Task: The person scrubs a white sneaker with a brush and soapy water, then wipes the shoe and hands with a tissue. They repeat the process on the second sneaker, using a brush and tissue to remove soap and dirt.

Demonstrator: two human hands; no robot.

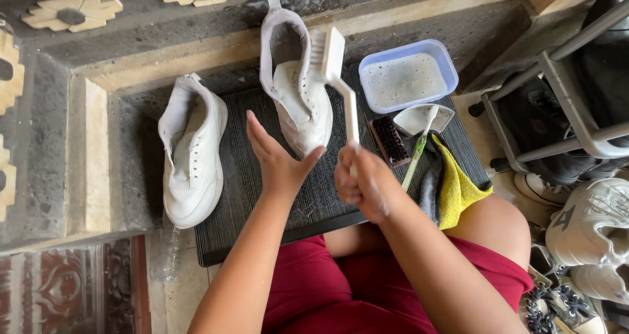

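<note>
Right hand [362,184] fisted around the handle of a long white plastic scrub brush [335,72]; left hand [278,160] open and flat, holding nothing.

The brush head stands raised beside a white leather sneaker [298,88] propped on a black ribbed mat [246,176]. A second white sneaker [192,154] lies left; a blue soapy-water tub [407,75] sits right.

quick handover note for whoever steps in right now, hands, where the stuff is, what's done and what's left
Right hand: shut on the white brush, bristles raised over the far shoe.
Left hand: open, empty, beside the shoe on the mat.
Second white shoe lies at the mat's left edge. Tub of soapy water, dark brush, green-handled tool and yellow cloth sit to the right.
Done: things laid out, suds ready.
Left: both shoes look unlaced; how much is scrubbed cannot be told.
</note>
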